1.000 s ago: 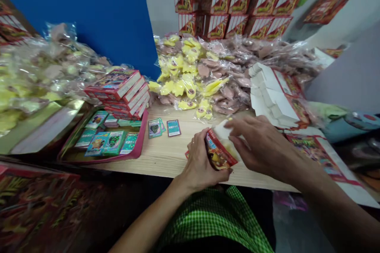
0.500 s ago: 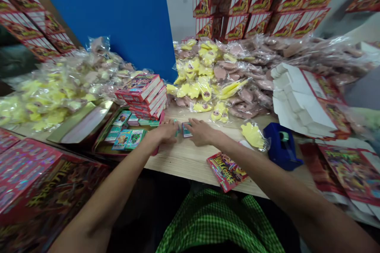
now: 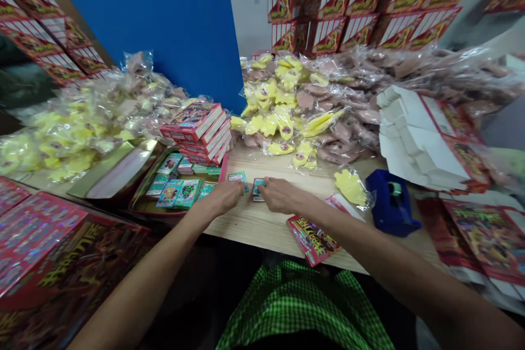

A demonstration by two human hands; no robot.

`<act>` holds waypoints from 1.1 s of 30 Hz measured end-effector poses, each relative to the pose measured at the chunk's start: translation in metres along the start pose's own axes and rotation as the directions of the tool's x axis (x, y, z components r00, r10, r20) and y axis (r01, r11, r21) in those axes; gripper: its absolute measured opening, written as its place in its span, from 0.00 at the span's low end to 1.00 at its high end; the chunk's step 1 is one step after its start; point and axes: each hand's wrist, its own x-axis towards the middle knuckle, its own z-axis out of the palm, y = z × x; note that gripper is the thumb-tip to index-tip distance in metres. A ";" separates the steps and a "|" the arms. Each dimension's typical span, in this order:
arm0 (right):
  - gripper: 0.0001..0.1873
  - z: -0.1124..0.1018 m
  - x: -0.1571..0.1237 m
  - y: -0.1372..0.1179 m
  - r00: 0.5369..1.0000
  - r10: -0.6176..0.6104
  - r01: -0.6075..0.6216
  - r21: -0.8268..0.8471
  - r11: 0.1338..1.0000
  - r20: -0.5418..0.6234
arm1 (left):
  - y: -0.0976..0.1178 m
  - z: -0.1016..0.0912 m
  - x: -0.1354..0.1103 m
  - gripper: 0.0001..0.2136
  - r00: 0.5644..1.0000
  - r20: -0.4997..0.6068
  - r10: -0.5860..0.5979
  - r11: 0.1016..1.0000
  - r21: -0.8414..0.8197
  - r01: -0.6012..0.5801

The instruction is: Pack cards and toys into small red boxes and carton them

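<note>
Over the wooden table, my left hand (image 3: 230,195) is closed on the near edge of a green-bordered card (image 3: 238,177); whether it is one card or several I cannot tell. Just right of it, my right hand (image 3: 276,194) pinches the edge of a small stack of cards (image 3: 257,189) lying on the tabletop. A narrow gap separates the two sets. To the left, a tray (image 3: 223,170) holds several packs of picture cards (image 3: 179,192). Piled over its back edge are several red boxes (image 3: 199,128). Below my right forearm lies a flat red printed package (image 3: 314,232).
A blue tape dispenser (image 3: 389,202) stands at right beside a bagged yellow piece (image 3: 350,187). Heaps of bagged yellow (image 3: 283,120) and pinkish pieces (image 3: 342,134) cover the back. Unfolded white cartons (image 3: 414,142) lie far right. A large red box (image 3: 77,262) fills the near left.
Both hands have drawn slightly toward me and their fingers have closed. The card at my left hand now shows more of its face.
</note>
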 end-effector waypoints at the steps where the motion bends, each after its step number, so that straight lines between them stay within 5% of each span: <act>1: 0.13 0.002 0.000 -0.001 1.000 0.021 -0.021 0.020 1.000 -0.015 | 0.000 -0.001 0.001 0.11 1.000 -0.015 -0.026 0.999 -0.033 0.025; 5: 0.14 0.007 0.001 -0.010 0.980 0.157 -0.141 0.124 0.982 -0.124 | 0.002 -0.009 -0.002 0.08 0.968 -0.171 -0.185 0.963 -0.226 0.144; 9: 0.15 -0.010 0.002 -0.001 0.875 0.405 -0.324 0.302 0.896 -0.264 | 0.004 -0.026 -0.012 0.06 0.810 -0.425 -0.403 0.835 -0.532 0.136; 12: 0.15 -0.031 -0.004 0.014 0.814 0.507 -0.337 0.478 0.811 -0.285 | 0.017 -0.032 -0.006 0.14 0.724 -0.463 -0.511 0.655 -0.755 -0.021; 17: 0.16 -0.043 -0.040 0.027 0.832 0.469 -0.176 0.660 0.730 -0.297 | 0.066 -0.020 0.028 0.21 0.746 -0.389 -0.541 0.330 -0.914 -0.237; 20: 0.11 -0.035 -0.072 0.037 0.773 0.541 -0.216 0.665 0.715 -0.330 | 0.105 -0.009 0.044 0.22 0.758 -0.351 -0.549 0.214 -0.936 -0.279; 22: 0.11 -0.029 -0.096 0.049 0.700 0.613 -0.287 0.642 0.711 -0.366 | 0.134 -0.001 0.048 0.31 0.770 -0.337 -0.542 0.259 -0.939 -0.228; 26: 0.17 -0.024 -0.147 0.072 0.542 0.702 -0.402 0.590 0.700 -0.463 | 0.191 0.016 0.043 0.52 0.934 -0.261 -0.243 0.691 -0.723 -0.022; 28: 0.22 -0.022 -0.169 0.078 0.469 0.722 -0.448 0.568 0.690 -0.508 | 0.208 0.021 0.038 0.54 0.984 -0.149 -0.093 0.836 -0.549 -0.005; 31: 0.19 -0.021 -0.195 0.078 0.397 0.713 -0.489 0.525 0.697 -0.578 | 0.210 0.022 0.030 0.47 0.985 -0.161 -0.067 0.900 -0.436 -0.011; 33: 0.15 -0.022 -0.204 0.072 0.405 0.669 -0.451 0.501 0.739 -0.623 | 0.201 0.018 0.023 0.43 0.958 -0.284 -0.046 0.888 -0.452 -0.091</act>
